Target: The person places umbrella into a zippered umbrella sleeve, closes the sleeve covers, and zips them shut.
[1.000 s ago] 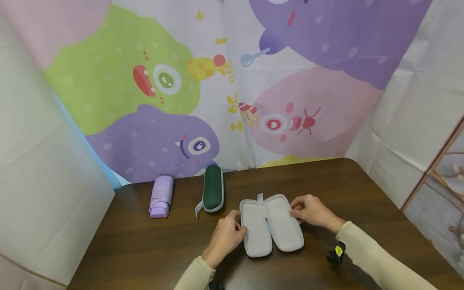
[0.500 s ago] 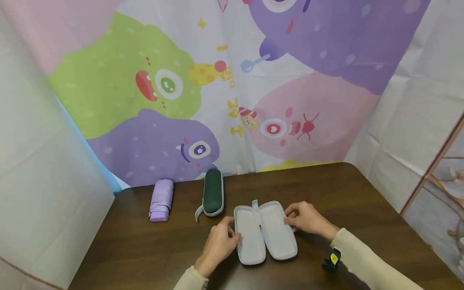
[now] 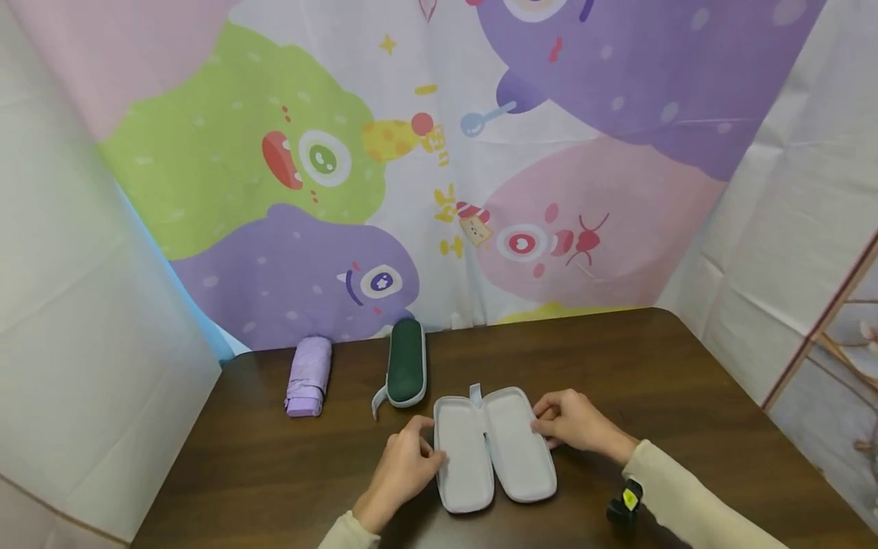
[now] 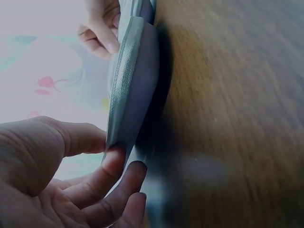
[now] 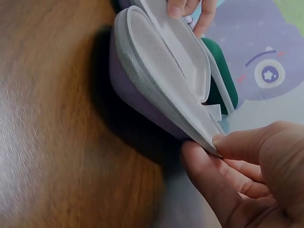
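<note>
A zip case (image 3: 465, 457) lies spread open on the table, its pale grey lining facing up and its two halves side by side. Its outer shell shows purple in the right wrist view. My left hand (image 3: 403, 467) pinches the outer edge of the left half between thumb and fingers. On the other side, my right hand (image 3: 575, 422) pinches the outer edge of the right half. In the left wrist view, the left thumb (image 4: 85, 138) presses on the rim, with fingers under the shell. No contents show inside the case.
Behind the left hand lies a closed green case (image 3: 406, 362) with grey trim and a strap. Further left is a folded purple umbrella (image 3: 309, 377). A printed curtain (image 3: 446, 290) hangs along the back edge of the brown table (image 3: 274, 473).
Both hands have shifted a little left and towards the person, and the zip case has moved along with them. Their pinch on its edges stays the same.
</note>
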